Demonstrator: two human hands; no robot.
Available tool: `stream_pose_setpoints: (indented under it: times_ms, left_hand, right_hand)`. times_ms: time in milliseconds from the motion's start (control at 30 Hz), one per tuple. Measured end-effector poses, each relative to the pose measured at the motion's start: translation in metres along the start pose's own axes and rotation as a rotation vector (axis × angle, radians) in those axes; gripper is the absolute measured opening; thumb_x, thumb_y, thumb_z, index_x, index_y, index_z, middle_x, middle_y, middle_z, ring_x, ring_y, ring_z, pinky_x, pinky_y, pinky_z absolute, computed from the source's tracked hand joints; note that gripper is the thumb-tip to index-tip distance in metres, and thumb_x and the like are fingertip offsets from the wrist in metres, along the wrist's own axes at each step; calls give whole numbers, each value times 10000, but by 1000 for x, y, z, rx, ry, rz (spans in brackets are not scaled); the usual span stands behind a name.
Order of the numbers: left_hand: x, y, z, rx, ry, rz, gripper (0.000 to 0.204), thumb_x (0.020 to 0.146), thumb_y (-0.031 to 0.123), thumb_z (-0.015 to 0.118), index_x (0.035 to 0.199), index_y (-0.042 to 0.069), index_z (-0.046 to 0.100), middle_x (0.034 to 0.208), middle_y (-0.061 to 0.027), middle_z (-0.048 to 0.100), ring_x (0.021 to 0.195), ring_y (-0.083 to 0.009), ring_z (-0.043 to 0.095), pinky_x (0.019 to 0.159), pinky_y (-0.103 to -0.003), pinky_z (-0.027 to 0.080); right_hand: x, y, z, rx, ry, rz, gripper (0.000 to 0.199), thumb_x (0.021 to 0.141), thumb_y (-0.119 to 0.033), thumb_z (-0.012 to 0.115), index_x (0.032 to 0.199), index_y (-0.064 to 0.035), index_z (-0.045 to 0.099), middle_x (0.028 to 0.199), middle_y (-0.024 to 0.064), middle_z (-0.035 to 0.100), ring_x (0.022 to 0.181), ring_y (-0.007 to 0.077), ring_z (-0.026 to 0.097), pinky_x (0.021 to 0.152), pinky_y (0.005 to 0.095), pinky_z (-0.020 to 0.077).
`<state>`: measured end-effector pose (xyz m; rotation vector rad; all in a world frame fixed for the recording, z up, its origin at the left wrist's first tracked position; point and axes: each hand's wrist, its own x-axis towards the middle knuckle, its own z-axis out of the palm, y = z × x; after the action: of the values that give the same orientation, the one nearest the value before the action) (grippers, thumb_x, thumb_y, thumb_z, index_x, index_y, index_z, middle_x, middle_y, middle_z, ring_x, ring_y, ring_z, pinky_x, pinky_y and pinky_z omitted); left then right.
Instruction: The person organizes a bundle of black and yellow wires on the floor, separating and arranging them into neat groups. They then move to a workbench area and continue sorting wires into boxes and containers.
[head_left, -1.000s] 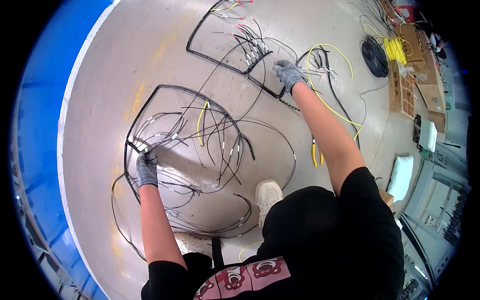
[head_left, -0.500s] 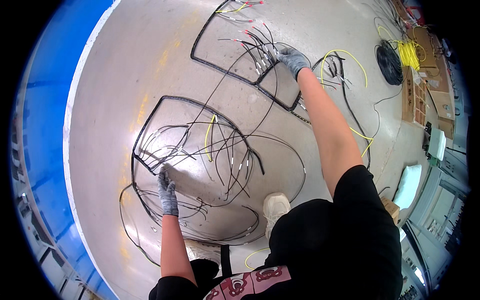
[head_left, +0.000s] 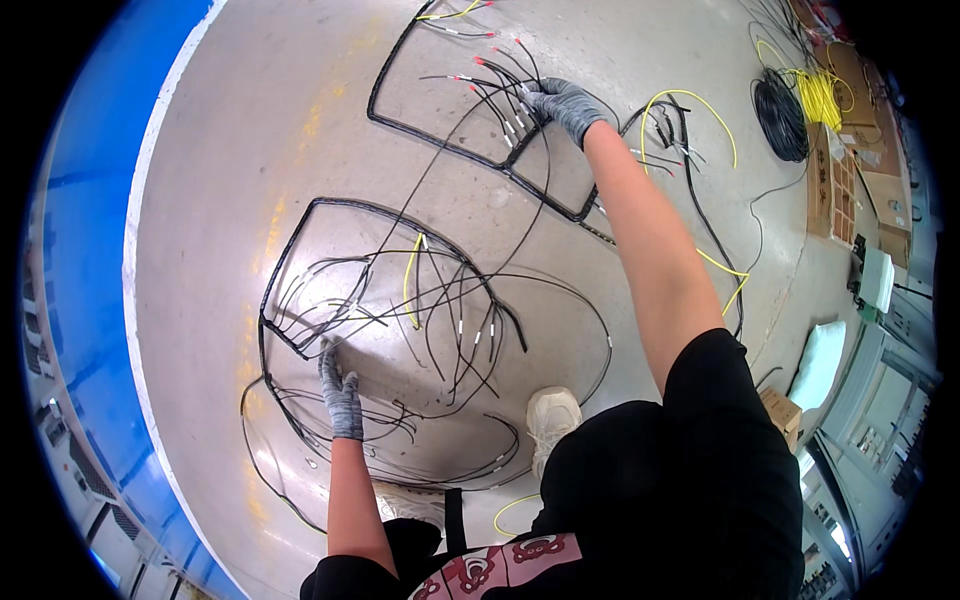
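Black corrugated sleeving and thin black wires make up the wire harness (head_left: 400, 300) spread over the pale grey floor (head_left: 200, 150). It looks light and limp: the loose wires will flop, tangle and trail when lifted, while the sleeved trunk, bent into a rough loop, seems somewhat stiffer and should keep its shape better. My judgement is that the trunk or a gathered bunch of branches is the place to grip, not the single thin ends, which could kink or pull at their tips.

The harness has two sleeved loops. The nearer loop lies just above the white shoe (head_left: 553, 415), with many black branches fanning across it, small white markers on several, and one short yellow wire (head_left: 410, 275) among them. The farther loop (head_left: 450, 130) lies well beyond the shoe, its branches ending in white sleeves and red tips.

The left hand (head_left: 340, 395), in a grey knit glove, rests to the left of the shoe with fingers extended, touching wires at the lower corner of the nearer loop; whether it pinches any I cannot tell. The right hand (head_left: 568, 102), also gloved, is far beyond the shoe at the farther loop, fingers curled around a bunch of the white-sleeved branches.

Farther right of the shoe lie a long yellow wire (head_left: 700, 100), a black cable coil (head_left: 780, 115), a yellow coil (head_left: 820, 98) and cardboard boxes (head_left: 845, 180).
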<state>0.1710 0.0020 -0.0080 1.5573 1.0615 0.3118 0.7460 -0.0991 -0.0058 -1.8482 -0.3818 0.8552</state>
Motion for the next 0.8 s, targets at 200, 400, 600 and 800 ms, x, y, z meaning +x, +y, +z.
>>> stream_pose_setpoints:
  times_ms: [200,400,600,800]
  left_hand:
    - [1,-3,-1,-30,-4,7,737,669,-127,472,1369,72,352,1463,-54,279,1340,-201,262,1104,-338,165]
    - [0,-1,-1,-6,2,-16,745,662,-142,453,1368,71,353,1464,-53,279,1338,-192,266,1100,-325,169]
    - [-2,8,1,33,-8,-64,738,704,-162,436,1395,46,283,1476,-75,248,1354,-199,243,1113,-326,141]
    - [-1,5,0,32,-9,-41,735,709,-162,442,1395,53,288,1474,-60,256,1347,-191,255,1109,-322,149]
  right_hand:
    - [7,9,3,-51,83,-31,202,783,-196,693,897,-30,673,761,13,638,668,107,524,652,243,435]
    - [13,19,2,-125,134,-40,276,746,-208,713,930,-7,667,788,48,657,691,123,558,663,260,458]
    - [15,25,3,-148,206,-79,355,725,-199,721,997,16,645,873,82,669,753,145,598,709,258,480]
    - [9,16,1,-88,119,-72,384,721,-149,717,1051,18,615,916,87,658,795,148,601,738,267,481]
